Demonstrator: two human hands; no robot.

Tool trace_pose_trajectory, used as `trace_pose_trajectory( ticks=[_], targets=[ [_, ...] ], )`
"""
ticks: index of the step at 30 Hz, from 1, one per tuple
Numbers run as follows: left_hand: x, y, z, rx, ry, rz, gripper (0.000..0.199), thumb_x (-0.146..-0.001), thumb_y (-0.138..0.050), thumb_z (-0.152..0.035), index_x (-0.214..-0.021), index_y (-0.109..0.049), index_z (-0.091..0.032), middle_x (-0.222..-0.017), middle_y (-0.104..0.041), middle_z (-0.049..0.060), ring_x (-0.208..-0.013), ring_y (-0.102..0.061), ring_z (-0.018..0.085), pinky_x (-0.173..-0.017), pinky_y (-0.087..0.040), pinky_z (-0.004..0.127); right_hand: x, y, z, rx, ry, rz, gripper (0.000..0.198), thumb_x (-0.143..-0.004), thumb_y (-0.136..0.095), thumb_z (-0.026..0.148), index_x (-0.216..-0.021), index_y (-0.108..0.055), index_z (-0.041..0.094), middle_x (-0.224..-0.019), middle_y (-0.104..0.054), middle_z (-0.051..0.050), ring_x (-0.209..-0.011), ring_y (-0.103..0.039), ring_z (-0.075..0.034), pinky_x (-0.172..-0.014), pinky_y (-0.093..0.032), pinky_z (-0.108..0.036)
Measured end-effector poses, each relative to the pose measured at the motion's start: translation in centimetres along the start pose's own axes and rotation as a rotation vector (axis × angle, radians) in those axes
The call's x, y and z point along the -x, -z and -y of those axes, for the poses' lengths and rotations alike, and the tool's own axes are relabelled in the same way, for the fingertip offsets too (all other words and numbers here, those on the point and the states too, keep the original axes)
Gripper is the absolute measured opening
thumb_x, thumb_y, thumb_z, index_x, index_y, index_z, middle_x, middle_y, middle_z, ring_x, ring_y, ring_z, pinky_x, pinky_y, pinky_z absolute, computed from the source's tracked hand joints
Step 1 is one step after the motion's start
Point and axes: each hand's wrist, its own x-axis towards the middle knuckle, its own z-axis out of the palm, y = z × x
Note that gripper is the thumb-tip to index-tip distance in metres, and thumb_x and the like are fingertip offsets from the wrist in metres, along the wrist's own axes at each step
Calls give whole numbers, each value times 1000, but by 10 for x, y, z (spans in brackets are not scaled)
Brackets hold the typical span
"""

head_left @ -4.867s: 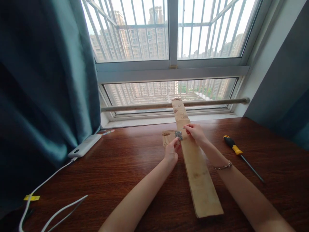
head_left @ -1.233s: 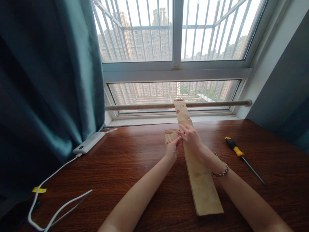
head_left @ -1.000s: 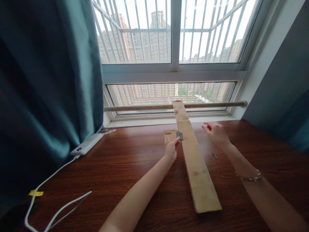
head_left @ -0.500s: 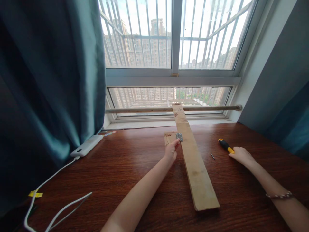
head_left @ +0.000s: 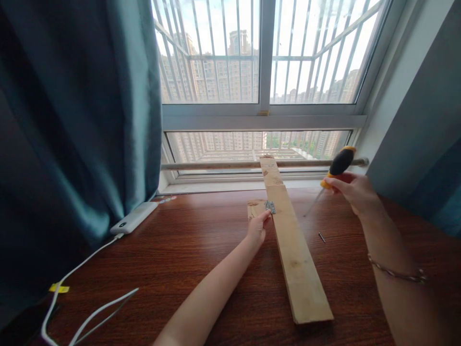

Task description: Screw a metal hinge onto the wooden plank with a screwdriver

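Note:
A small metal hinge (head_left: 270, 207) lies at the left edge of a long pale wooden board (head_left: 296, 259), beside a short wooden piece (head_left: 254, 209). My left hand (head_left: 258, 229) is closed, thumb and fingers pinching the hinge against the wood. Raised above the table to the right, my right hand (head_left: 355, 192) grips a black and yellow screwdriver (head_left: 342, 162), its thin shaft slanting down and left toward the board. Below it on the table is a short thin metal piece (head_left: 321, 237), too small to tell if a screw or a bit.
The brown wooden table (head_left: 173, 259) ends at a window sill. A horizontal rail (head_left: 216, 166) crosses near the board's far end. On the left stand a blue curtain (head_left: 108, 120), a white power bank (head_left: 134, 217) and a white cable (head_left: 86, 254).
My right hand has lifted the screwdriver off the tabletop and turned its tip down toward the board. My left hand stays on the hinge. The view has shifted slightly.

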Motion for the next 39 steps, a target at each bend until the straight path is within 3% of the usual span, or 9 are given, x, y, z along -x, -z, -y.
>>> trace_pose_trajectory(
  ticks=[2, 4, 9, 14, 21, 27, 39],
  targets=[
    [1, 0, 0, -7, -1, 5, 18, -58, -71, -5, -73, -64, -12, -78, -69, 7, -70, -63, 13, -67, -47, 23, 7, -26, 18, -198, -55, -24, 30, -53, -74, 37, -69, -65, 14, -63, -66, -3, -49, -59, -15, -45, -49, -26],
    [3, -1, -2, -16, -1, 2, 14, -59, -69, -4, -71, -64, -12, -77, -69, 7, -69, -63, 13, -66, -47, 22, 12, -48, 24, -240, -45, -17, 31, -53, -74, 37, -69, -64, 13, -61, -66, -3, -46, -58, -14, -44, -50, -27],
    [9, -6, -5, -28, -6, -12, 14, -58, -70, -5, -70, -65, -11, -74, -69, 7, -68, -64, 14, -68, -47, 24, 14, -75, 18, 2, 39, -39, 32, -58, -69, 43, -70, -65, 13, -56, -65, -3, -47, -62, -19, -48, -50, -29],
    [10, -7, -5, -22, -13, -10, 16, -59, -70, -5, -72, -65, -12, -76, -70, 6, -69, -64, 13, -70, -47, 24, 11, -82, 9, 187, 96, -12, 30, -63, -63, 44, -68, -66, 14, -52, -65, -3, -52, -64, -21, -56, -48, -30],
    [6, -4, -3, -35, -1, -25, 17, -59, -70, -5, -74, -66, -10, -78, -69, 7, -73, -64, 14, -71, -47, 23, 9, -87, -3, 208, 155, -9, 36, -64, -62, 49, -73, -67, 14, -55, -66, -4, -54, -64, -21, -54, -46, -29],
    [2, -2, -1, -35, -16, -32, 22, -58, -71, -5, -78, -66, -11, -79, -69, 7, -78, -64, 15, -70, -47, 23, 13, -85, 7, 217, 179, 17, 30, -66, -62, 44, -68, -65, 15, -56, -66, -4, -53, -64, -21, -57, -46, -29],
    [7, -6, -4, -33, -13, -41, 13, -57, -71, -6, -67, -66, -10, -71, -69, 5, -68, -63, 13, -69, -47, 23, 19, -85, 16, 270, 258, 38, 25, -66, -62, 41, -66, -64, 17, -62, -69, -5, -55, -64, -19, -60, -46, -28]
  ],
)
